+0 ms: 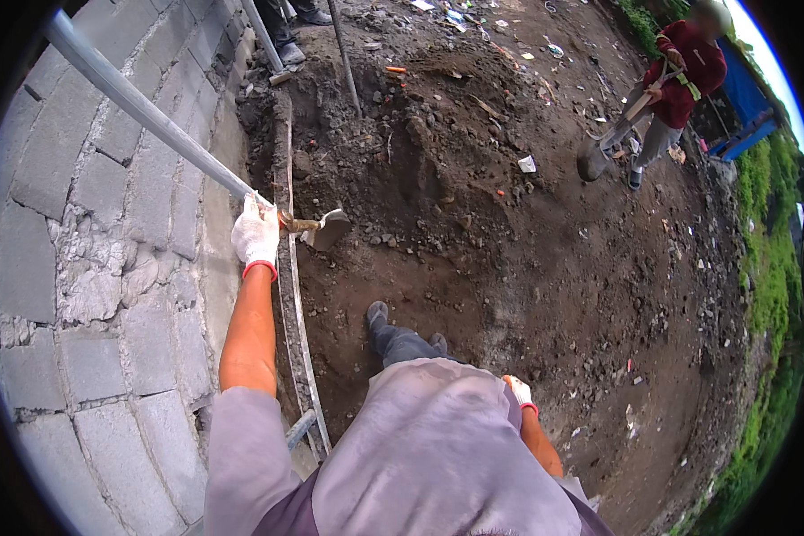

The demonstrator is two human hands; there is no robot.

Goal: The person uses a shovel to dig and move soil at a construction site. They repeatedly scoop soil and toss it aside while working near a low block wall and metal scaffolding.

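Observation:
My left hand, in a white glove with a red cuff, reaches forward beside the block wall. It is closed round the long grey handle of what looks like a hoe, close to the tool's head. The handle slants up to the far left. Just right of my hand are a rusty brown collar and neck, then a pale metal blade over the soil. My right hand, gloved the same way, is at my right hip. My shirt hides most of it, so its fingers do not show clearly.
A grey block wall rises on the left, with a narrow pale strip along its foot. Dug brown soil is heaped ahead. Another person in dark red holds a shovel at far right. Someone's legs show at the top.

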